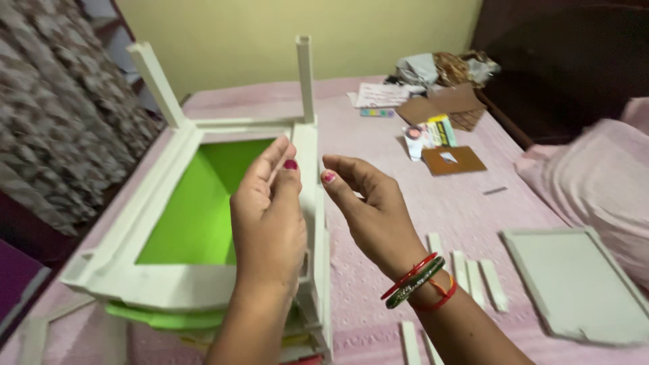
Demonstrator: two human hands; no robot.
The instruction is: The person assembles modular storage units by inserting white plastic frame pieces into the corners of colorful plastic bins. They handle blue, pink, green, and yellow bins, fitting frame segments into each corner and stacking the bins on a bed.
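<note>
We see two bare hands raised side by side above a bed (405, 196) covered in a pink sheet. The left hand (267, 209) is upright with its back toward us, fingers (270, 159) together and pointing up, thumb tip pressed near the forefinger as if pinching something too small for us to make out. The right hand (368, 203) is just beside it, palm turned toward the left hand, fingers loosely curled and slightly apart, holding nothing we can see. Red and green bangles (416, 282) circle the right wrist.

Directly behind and below the hands lies a white plastic frame (169, 132) with a bright green panel (203, 199) inside it. Its long axis runs away from us, from the near edge of the bed toward the far wall. Two white square posts (305, 78) rise from its far corners, pointing up, the left one tilted outward.

To the right of the frame, several short white strips (476, 280) lie on the sheet, roughly parallel to the frame's long axis. Farther right of the frame rests a flat white panel (578, 284). Beyond the frame's far right corner sit a brown cardboard piece (453, 161), small boxes (429, 135) and papers (382, 94).
</note>
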